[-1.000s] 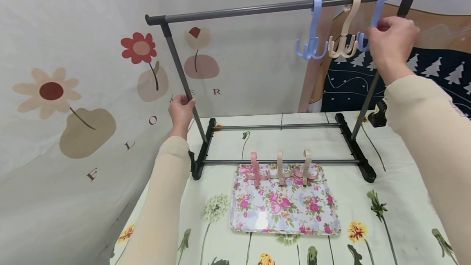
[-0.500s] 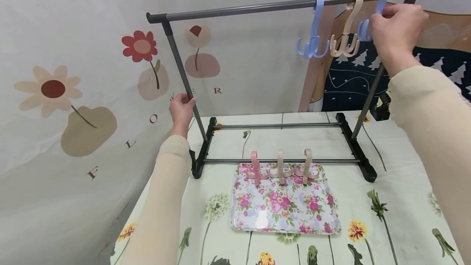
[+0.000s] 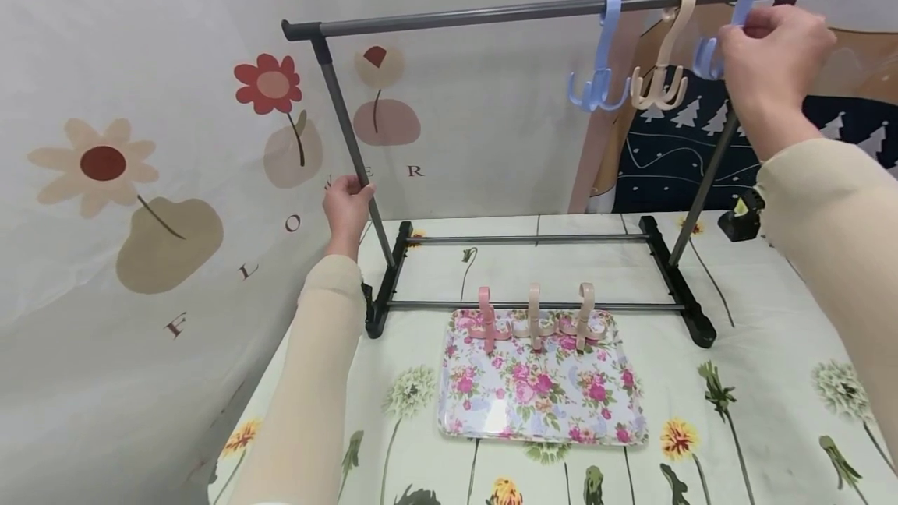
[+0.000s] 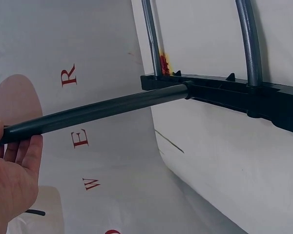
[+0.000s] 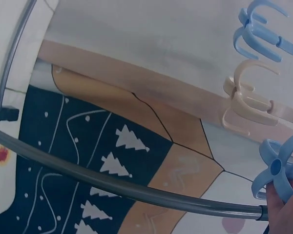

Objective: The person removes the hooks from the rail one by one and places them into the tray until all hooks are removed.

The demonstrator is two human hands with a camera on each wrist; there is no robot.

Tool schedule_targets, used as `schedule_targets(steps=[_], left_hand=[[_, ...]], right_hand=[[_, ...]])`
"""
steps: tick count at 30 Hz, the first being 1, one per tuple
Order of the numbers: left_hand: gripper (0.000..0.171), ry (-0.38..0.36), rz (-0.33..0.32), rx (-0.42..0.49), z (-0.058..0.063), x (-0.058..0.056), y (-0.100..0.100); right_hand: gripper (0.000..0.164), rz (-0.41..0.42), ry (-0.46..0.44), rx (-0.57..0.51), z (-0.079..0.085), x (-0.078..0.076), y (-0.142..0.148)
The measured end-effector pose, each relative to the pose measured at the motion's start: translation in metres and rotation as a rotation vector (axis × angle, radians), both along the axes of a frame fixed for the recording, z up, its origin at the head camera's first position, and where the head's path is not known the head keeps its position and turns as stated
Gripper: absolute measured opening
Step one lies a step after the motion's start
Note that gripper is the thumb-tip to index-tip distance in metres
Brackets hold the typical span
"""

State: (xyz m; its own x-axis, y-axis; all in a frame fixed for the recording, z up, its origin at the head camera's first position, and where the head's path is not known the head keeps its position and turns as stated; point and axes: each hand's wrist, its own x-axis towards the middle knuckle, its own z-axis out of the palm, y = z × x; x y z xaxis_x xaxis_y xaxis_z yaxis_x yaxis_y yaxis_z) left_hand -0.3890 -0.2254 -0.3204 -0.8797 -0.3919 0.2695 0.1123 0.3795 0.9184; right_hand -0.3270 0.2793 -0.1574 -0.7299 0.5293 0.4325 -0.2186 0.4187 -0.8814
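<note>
My left hand [image 3: 346, 213] grips the left upright pole [image 4: 95, 111] of a dark metal garment rack [image 3: 463, 20], thumb and fingers around it. My right hand [image 3: 779, 68] pinches the shank of a light blue four-prong hook [image 5: 277, 166] near the bar's right end. The top of that hook rises above the bar and leaves the head view; its prongs hang left of the fingers. Beside it on the bar hang a cream hook [image 3: 662, 61] and another blue hook [image 3: 600, 61], both upright.
A floral tray [image 3: 540, 396] lies before the rack's lower front bar [image 3: 631, 307]. A pink hook [image 3: 488, 326] and two beige hooks [image 3: 536, 322] rest at its far edge. A flower-print cloth [image 3: 772, 427] covers the table, and a patterned curtain [image 3: 140, 372] stands behind.
My right hand has moved up and to the right with the blue hook, whose top now stands higher above the bar. My left hand keeps its place on the pole.
</note>
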Motion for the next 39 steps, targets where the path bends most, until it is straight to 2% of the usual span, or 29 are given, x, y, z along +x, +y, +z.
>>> schedule_targets(steps=[6,18,25,32,39], left_hand=[[0.026,0.012,-0.005,-0.011,0.000,-0.001,0.001],[0.028,0.004,-0.013,-0.034,-0.001,0.000,0.000],[0.028,0.002,-0.024,-0.011,0.000,0.000,0.000],[0.029,0.004,-0.024,-0.026,0.001,0.001,-0.001],[0.031,0.001,-0.034,-0.029,0.001,0.001,-0.002]], right_hand=[[0.038,-0.004,0.021,0.019,-0.014,0.003,0.007],[0.040,0.067,0.032,0.015,-0.039,0.013,0.010],[0.040,0.101,0.018,0.012,-0.056,0.020,0.010],[0.041,0.143,-0.014,0.025,-0.071,0.031,0.002],[0.036,0.235,-0.044,0.050,-0.084,0.045,-0.017]])
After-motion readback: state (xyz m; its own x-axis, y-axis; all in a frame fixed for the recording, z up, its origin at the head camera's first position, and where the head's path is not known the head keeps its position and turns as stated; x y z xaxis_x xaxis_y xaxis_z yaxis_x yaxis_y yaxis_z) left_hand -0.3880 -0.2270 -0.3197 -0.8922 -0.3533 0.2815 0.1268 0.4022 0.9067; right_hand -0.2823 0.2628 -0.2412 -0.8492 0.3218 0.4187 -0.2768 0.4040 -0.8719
